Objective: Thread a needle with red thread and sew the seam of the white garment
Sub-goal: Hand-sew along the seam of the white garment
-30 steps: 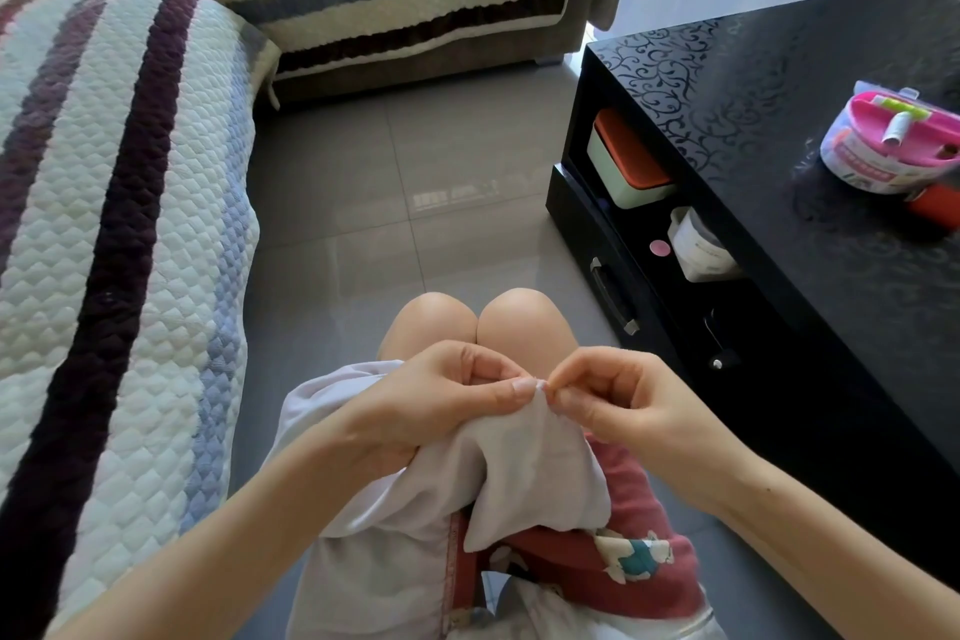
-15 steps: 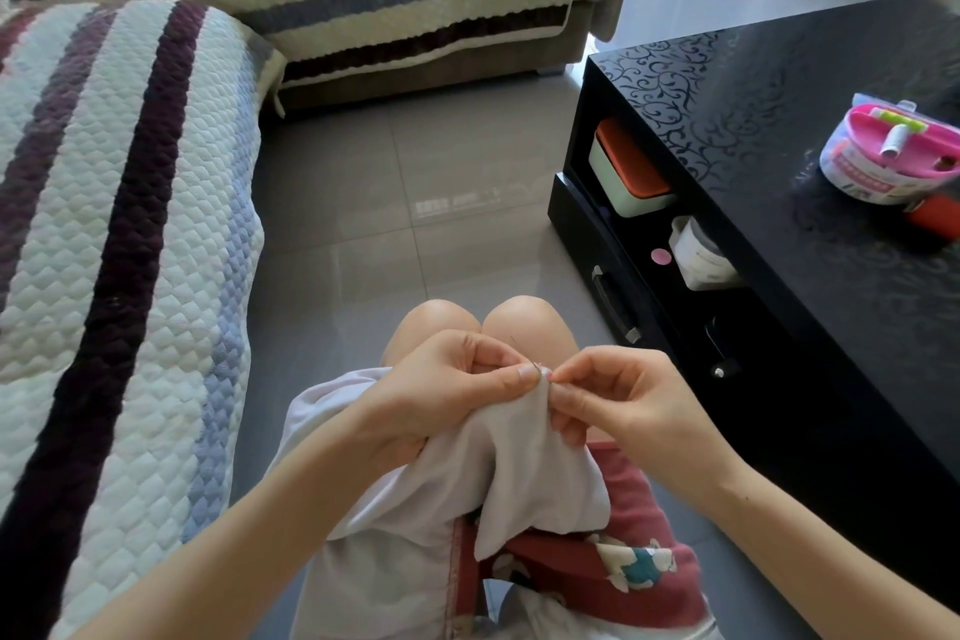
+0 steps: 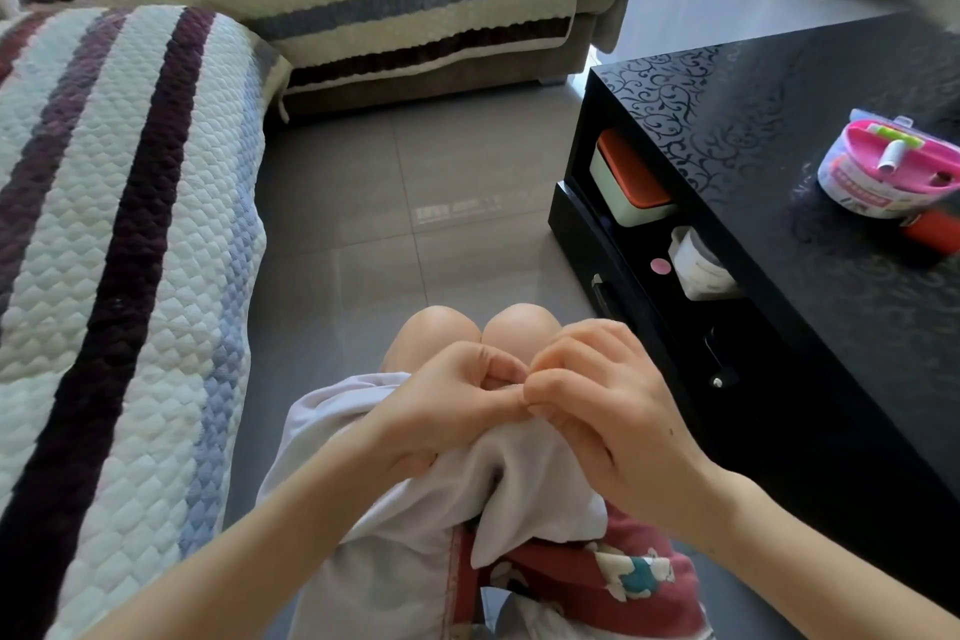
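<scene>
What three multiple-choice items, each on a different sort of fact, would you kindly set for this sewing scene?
1. Where does the pink sewing kit stand? A on the black table; B on a chair; C on a stool.
2. What colour is the lid of the box on the table's shelf? A blue; B orange; C green.
3. What is the left hand doing? A lying open; B holding scissors; C gripping the white garment.
Answers: 1 A, it rests on the patterned table top; 2 B, the lid is orange over a pale body; 3 C, its fingers are curled round a fold of cloth.
</scene>
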